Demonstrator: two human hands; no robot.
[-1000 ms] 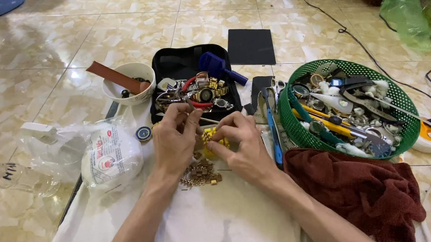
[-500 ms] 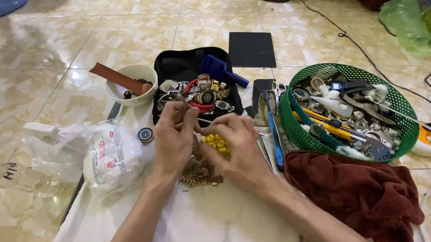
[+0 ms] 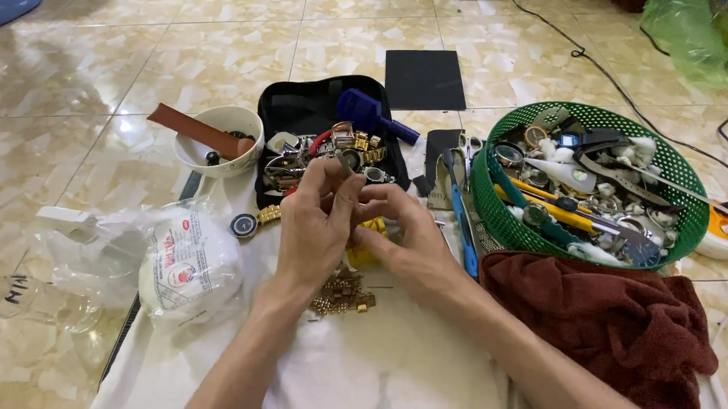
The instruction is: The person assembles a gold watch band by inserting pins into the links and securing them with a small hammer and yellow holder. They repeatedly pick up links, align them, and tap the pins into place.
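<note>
My left hand (image 3: 318, 227) and my right hand (image 3: 395, 239) meet over a white cloth (image 3: 389, 369), fingertips pinched together on a small part too tiny to make out. A yellow piece (image 3: 369, 237) shows under my right fingers. A heap of gold watch-band links (image 3: 342, 293) lies on the cloth just below my hands. Right behind my fingers stands a black tray (image 3: 302, 112) with several watches and a blue tool (image 3: 368, 115).
A green basket (image 3: 495, 210) of tools and watch parts stands at right, a dark red towel (image 3: 604, 329) in front of it. A white bowl (image 3: 219, 153) with a brown strap, a plastic bag (image 3: 181, 262), a clear bottle (image 3: 24, 296) lie left. Blue-handled tool (image 3: 461, 225), black pad (image 3: 425, 80).
Both hands have closed in tighter over the yellow piece and lifted slightly; the fingers of my left hand now pinch at the tips of my right. Nothing else moved.
</note>
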